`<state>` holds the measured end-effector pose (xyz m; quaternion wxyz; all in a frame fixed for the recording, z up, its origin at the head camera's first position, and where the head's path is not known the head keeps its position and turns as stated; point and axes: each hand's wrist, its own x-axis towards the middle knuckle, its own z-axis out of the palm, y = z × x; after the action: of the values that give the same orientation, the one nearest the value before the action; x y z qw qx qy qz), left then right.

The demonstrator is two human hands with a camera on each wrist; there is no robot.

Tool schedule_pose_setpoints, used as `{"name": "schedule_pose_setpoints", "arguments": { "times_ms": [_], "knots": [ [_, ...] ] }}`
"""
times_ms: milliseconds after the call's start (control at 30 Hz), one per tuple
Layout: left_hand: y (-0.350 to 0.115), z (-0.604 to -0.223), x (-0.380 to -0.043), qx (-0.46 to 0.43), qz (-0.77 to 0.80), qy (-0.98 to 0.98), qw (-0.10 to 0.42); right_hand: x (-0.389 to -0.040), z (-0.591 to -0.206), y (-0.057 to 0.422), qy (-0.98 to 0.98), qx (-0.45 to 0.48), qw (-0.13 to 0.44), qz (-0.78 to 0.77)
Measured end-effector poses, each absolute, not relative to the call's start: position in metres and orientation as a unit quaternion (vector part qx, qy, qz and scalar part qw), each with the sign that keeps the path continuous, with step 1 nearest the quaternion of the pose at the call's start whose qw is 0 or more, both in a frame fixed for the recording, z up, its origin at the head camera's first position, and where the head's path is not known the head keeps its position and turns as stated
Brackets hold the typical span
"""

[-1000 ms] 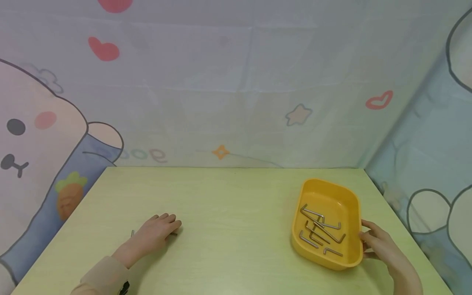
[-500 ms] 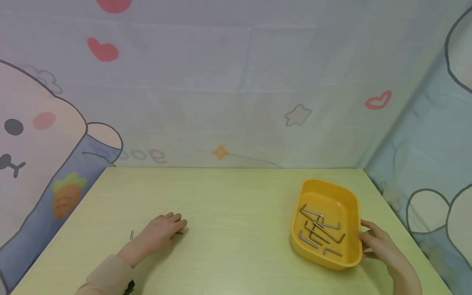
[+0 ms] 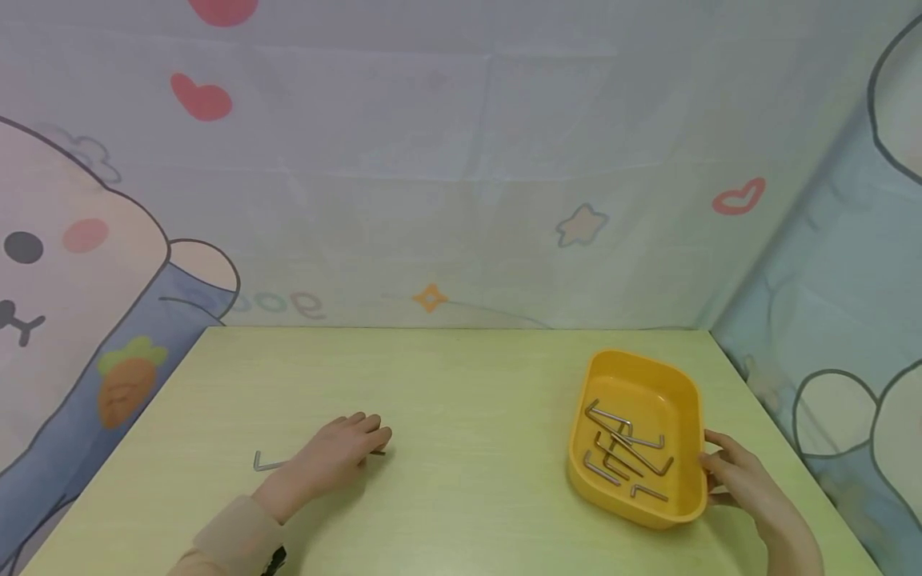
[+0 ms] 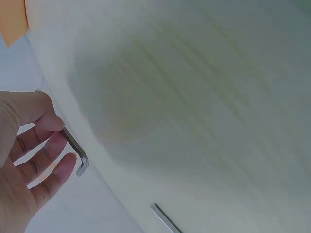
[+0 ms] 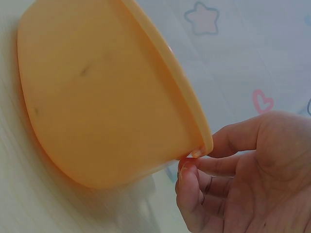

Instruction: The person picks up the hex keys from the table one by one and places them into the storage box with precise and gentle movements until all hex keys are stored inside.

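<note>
My left hand (image 3: 334, 456) is above the left-middle of the table, pinching a bent metal Allen key (image 4: 75, 145) between thumb and forefinger. In the head view only the tip of that key shows past the fingers. Another Allen key (image 3: 268, 463) lies on the table behind the left wrist, partly covered by the forearm. At the right stands a yellow plastic tray (image 3: 634, 364) with several Allen keys (image 3: 625, 448) lying loosely in it. My right hand (image 3: 745, 480) pinches the tray's right rim, thumb above and fingers below, as the right wrist view shows.
The pale yellow-green table (image 3: 461, 384) ends at a printed cloth backdrop (image 3: 446, 160) behind and another cloth at the right side. Bare tabletop lies between the left hand and the tray.
My left hand has slid to the right with the pinched Allen key, uncovering more of the Allen key lying on the table. The right hand and tray stay where they were.
</note>
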<state>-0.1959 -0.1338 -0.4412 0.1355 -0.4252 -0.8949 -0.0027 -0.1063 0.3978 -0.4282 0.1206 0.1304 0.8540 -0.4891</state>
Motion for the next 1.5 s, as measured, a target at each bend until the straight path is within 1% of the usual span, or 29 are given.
{"name": "schedule_pose_setpoints", "arguments": {
  "times_ms": [300,733,933,1167,1500],
  "knots": [
    [-0.116,-0.442,-0.195,-0.429,-0.018,-0.893,0.133,-0.107,-0.428,0.398,0.854,0.133,0.124,-0.488],
    [-0.084,-0.442,-0.196,-0.452,-0.055,-0.875,0.165,-0.106,-0.429,0.397,0.853,0.133,0.119,-0.491],
    [-0.069,-0.442,-0.196,-0.456,-0.072,-0.874,0.155,-0.106,-0.428,0.397,0.853,0.133,0.121,-0.490],
    [-0.052,-0.442,-0.197,-0.465,-0.086,-0.867,0.155,-0.106,-0.427,0.396,0.854,0.133,0.122,-0.489],
    [-0.022,-0.430,-0.198,-0.475,-0.102,-0.861,0.151,-0.106,-0.427,0.397,0.855,0.132,0.120,-0.486]
  ]
}}
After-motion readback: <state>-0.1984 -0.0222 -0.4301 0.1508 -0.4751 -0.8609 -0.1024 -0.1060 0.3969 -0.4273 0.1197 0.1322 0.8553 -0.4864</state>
